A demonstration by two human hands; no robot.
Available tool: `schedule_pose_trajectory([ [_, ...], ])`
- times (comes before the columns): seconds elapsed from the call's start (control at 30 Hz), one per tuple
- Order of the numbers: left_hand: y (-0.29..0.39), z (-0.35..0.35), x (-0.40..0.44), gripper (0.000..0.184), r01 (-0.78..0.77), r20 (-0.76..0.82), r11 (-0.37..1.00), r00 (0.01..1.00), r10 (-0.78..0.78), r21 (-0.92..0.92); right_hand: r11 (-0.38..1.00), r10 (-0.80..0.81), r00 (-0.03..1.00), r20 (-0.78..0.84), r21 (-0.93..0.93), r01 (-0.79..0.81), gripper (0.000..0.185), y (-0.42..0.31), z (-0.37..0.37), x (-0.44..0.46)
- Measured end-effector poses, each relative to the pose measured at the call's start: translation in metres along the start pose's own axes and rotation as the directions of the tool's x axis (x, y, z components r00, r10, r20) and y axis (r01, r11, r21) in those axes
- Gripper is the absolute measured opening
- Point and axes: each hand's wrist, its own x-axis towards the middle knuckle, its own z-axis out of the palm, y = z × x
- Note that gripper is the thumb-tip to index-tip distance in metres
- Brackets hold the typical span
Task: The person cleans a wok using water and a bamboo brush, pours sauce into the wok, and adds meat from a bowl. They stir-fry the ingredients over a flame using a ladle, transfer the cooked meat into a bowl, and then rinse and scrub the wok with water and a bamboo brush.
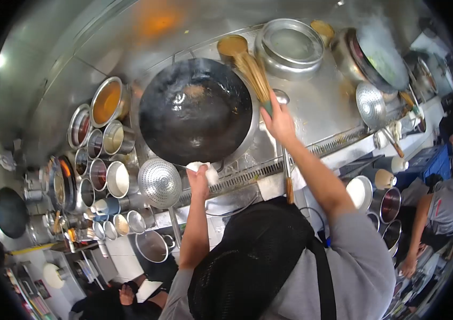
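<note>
My right hand (280, 120) is closed around the green-wrapped handle of a bamboo wok brush (253, 74). The bristles point up and away, beside the right rim of a large black wok (194, 112). Dark and shiny inside, the wok has a brownish patch near its far side, and a little steam rises from it. At its near rim my left hand (198, 182) is closed on a folded white cloth (206, 172); the wok's handle, if under the cloth, is hidden. A ladle (286, 160) lies on the steel stove top just below my right hand.
A perforated strainer (160, 183) lies left of my left hand. Beyond it stand several metal pots of sauces, one with orange liquid (107, 102). Behind the stove top sits a large round pot (292, 48). At right, a pan steams (381, 58). Another person's arm (421, 229) shows at far right.
</note>
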Motion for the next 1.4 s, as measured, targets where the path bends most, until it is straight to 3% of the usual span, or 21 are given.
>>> schedule_pose_trajectory([
  [0.1, -0.023, -0.007, 0.011, 0.038, 0.123, 0.018, 0.991, 0.992, -0.122, -0.049, 0.986, 0.153, 0.987, 0.052, 0.067, -0.156, 0.074, -0.001, 0.005, -0.102],
  [0.2, -0.041, -0.017, 0.022, 0.046, 0.151, 0.069, 0.984, 0.987, -0.145, -0.098, 0.993, 0.117, 0.984, 0.132, 0.006, -0.119, 0.074, 0.019, 0.027, -0.177],
  [0.27, -0.035, -0.021, 0.022, 0.056, 0.225, 0.02, 0.974, 0.974, -0.226, 0.007, 0.948, 0.069, 0.978, 0.199, -0.318, -0.002, 0.074, 0.038, 0.034, -0.191],
  [0.3, -0.036, -0.027, 0.019, 0.065, 0.236, -0.012, 0.972, 0.972, -0.236, 0.017, 0.946, 0.054, 0.976, 0.213, -0.324, 0.018, 0.074, 0.044, 0.033, -0.187],
  [0.37, -0.007, -0.047, -0.004, 0.063, 0.259, -0.014, 0.965, 0.966, -0.26, -0.024, 0.835, 0.104, 0.993, 0.047, -0.547, -0.061, 0.073, 0.052, 0.034, -0.169],
  [0.4, 0.004, -0.062, -0.015, 0.062, 0.282, -0.003, 0.958, 0.959, -0.282, -0.048, 0.832, 0.094, 0.994, 0.047, -0.552, -0.052, 0.073, 0.055, 0.034, -0.159],
  [0.47, -0.007, -0.117, -0.032, 0.053, 0.259, 0.047, 0.966, 0.965, -0.26, 0.029, 0.82, 0.391, 0.878, 0.278, -0.538, -0.195, 0.075, 0.064, 0.032, -0.143],
  [0.5, -0.007, -0.137, -0.049, 0.049, 0.215, 0.003, 0.975, 0.977, -0.215, 0.064, 0.842, 0.41, 0.86, 0.304, -0.487, -0.23, 0.074, 0.08, 0.04, -0.141],
  [0.53, -0.004, -0.155, -0.068, 0.046, 0.176, -0.039, 0.979, 0.984, -0.173, 0.102, 0.835, 0.418, 0.859, 0.295, -0.498, -0.235, 0.074, 0.08, 0.037, -0.14],
  [0.63, -0.006, -0.197, -0.093, 0.05, 0.103, 0.038, 0.991, 0.994, -0.106, 0.088, 0.96, 0.188, 0.975, 0.118, -0.234, -0.157, 0.066, 0.077, 0.027, -0.137],
  [0.73, -0.023, -0.227, -0.101, 0.056, 0.184, 0.124, 0.963, 0.97, -0.21, 0.195, 0.914, 0.286, 0.955, 0.078, -0.322, -0.247, 0.063, 0.065, 0.018, -0.158],
  [0.8, -0.039, -0.23, -0.097, 0.06, 0.124, 0.123, 0.864, 0.97, -0.209, 0.489, 0.904, 0.279, 0.96, 0.026, -0.343, -0.254, 0.06, 0.069, 0.016, -0.164],
  [0.83, -0.04, -0.225, -0.098, 0.063, 0.027, 0.106, 0.797, 0.988, -0.114, 0.604, 0.908, 0.325, 0.942, 0.08, -0.304, -0.288, 0.059, 0.074, 0.013, -0.164],
  [0.87, -0.039, -0.223, -0.097, 0.063, 0.02, 0.119, 0.796, 0.986, -0.115, 0.604, 0.908, 0.368, 0.92, 0.134, -0.264, -0.325, 0.058, 0.08, 0.01, -0.165],
  [1.0, -0.049, -0.224, -0.095, 0.067, 0.127, 0.03, 0.865, 0.986, -0.162, 0.485, 0.869, 0.448, 0.891, 0.077, -0.271, -0.413, 0.058, 0.083, 0.002, -0.159],
  [1.07, -0.038, -0.211, -0.097, 0.066, 0.018, -0.037, 0.662, 0.999, 0.013, 0.75, 0.894, 0.421, 0.904, 0.067, -0.196, -0.402, 0.058, 0.096, -0.006, -0.145],
  [1.13, -0.043, -0.203, -0.098, 0.077, 0.055, -0.077, 0.602, 0.997, 0.01, 0.797, 0.933, 0.358, 0.932, 0.063, -0.058, -0.355, 0.057, 0.105, -0.016, -0.121],
  [1.2, -0.06, -0.205, -0.098, 0.09, -0.199, 0.051, 0.35, 0.92, 0.389, 0.916, 0.92, 0.391, 0.919, 0.055, -0.001, -0.391, 0.056, 0.102, -0.033, -0.09],
  [1.27, -0.025, -0.174, -0.104, 0.1, -0.164, 0.052, 0.295, 0.934, 0.354, 0.941, 0.924, 0.381, 0.924, -0.015, -0.026, -0.381, 0.055, 0.108, -0.044, -0.04],
  [1.33, 0.023, -0.119, -0.102, 0.093, -0.144, -0.023, 0.312, 0.879, 0.475, 0.939, 0.973, 0.198, 0.964, -0.178, -0.08, -0.215, 0.053, 0.17, -0.026, 0.019],
  [1.4, 0.062, -0.058, -0.091, 0.072, -0.251, 0.039, 0.339, 0.85, 0.525, 0.907, 0.987, 0.081, 0.95, -0.302, -0.105, -0.118, 0.049, 0.206, -0.018, 0.087],
])
